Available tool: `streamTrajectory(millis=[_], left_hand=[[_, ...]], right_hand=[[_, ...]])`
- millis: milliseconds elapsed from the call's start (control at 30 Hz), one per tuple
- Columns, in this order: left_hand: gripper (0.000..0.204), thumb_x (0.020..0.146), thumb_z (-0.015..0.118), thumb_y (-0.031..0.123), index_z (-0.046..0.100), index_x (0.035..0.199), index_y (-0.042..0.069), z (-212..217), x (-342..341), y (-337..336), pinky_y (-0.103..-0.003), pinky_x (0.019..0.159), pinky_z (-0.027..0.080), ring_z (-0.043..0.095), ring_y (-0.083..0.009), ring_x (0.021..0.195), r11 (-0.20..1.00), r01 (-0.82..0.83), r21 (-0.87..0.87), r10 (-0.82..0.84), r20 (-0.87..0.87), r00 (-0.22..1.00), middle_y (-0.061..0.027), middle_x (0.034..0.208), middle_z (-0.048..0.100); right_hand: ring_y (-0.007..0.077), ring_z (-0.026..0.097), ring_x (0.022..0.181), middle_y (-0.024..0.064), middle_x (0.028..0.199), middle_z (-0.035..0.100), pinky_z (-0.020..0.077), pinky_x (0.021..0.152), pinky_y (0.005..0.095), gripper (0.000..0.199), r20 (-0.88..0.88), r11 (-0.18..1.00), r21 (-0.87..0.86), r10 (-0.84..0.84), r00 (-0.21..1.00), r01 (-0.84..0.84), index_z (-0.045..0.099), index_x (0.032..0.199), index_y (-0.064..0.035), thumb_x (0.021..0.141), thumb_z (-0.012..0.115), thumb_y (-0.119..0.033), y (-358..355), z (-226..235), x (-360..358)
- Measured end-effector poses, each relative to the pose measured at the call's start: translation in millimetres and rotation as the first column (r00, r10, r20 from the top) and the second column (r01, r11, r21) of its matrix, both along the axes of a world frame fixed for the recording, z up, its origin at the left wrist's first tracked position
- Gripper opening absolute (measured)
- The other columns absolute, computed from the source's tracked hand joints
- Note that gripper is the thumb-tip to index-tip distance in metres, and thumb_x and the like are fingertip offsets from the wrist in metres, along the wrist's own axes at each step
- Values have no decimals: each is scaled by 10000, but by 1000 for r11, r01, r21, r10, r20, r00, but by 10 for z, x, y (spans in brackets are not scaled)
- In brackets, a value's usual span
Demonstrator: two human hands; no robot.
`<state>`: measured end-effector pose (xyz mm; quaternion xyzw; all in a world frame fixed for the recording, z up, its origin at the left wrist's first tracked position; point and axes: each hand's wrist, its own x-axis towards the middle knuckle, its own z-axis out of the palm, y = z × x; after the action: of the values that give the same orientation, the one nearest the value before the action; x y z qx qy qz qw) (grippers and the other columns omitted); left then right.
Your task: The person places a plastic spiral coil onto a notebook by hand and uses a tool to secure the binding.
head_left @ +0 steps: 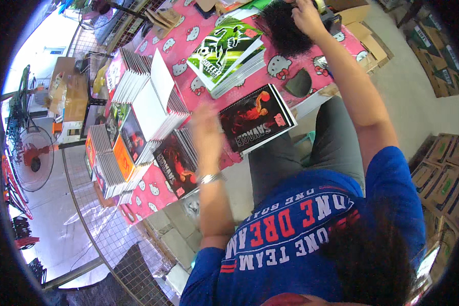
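At the near edge of the pink-covered table (148, 188), a dark notebook (252, 120) lies just right of the blurred left hand (207, 127), whose grip cannot be determined. Dark notebooks (174, 164) lie left of that hand; a green-covered stack (227, 51) stands farther off. Far right, the right hand (307, 19) is at a black bristly pile (285, 30), fingers bent, any pinch indeterminable

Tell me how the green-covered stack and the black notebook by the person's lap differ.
The green-covered stack is thick; the black notebook is much thinner. The green-covered stack shows a silhouetted player on top; the black notebook, red-orange artwork. Both have white page edges showing.
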<state>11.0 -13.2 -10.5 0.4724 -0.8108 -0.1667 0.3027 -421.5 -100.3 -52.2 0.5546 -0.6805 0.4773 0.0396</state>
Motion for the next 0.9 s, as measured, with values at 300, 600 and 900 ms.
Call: streamTrajectory(millis=[300,600,900], left_hand=[[276,796,647,36,587,1064,5,-868,-822,-335,-449,913,423,542,-378,1033,982,115,152,-147,223,964,-186,1094,568],[207,821,551,-22,555,1015,51,242,-491,341,-454,829,416,571,-343,925,976,216,12,-212,251,945,-147,932,617],[218,846,544,61,607,1056,60,79,-671,480,-415,932,359,564,-290,959,941,268,-209,-200,296,934,-104,985,620]], right_hand=[[89,453,668,6,715,465,405,619,251,362,647,881,78,312,696,-467,596,1136,-55,1003,424,-345,1245,560,788],[131,498,691,65,996,577,440,645,235,589,882,852,-100,315,350,-515,487,1270,-10,686,426,40,2164,245,1453],[289,218,1416,219,1514,228,177,1144,353,622,731,780,-38,448,515,-625,190,1471,34,984,448,-255,2185,59,2250]])
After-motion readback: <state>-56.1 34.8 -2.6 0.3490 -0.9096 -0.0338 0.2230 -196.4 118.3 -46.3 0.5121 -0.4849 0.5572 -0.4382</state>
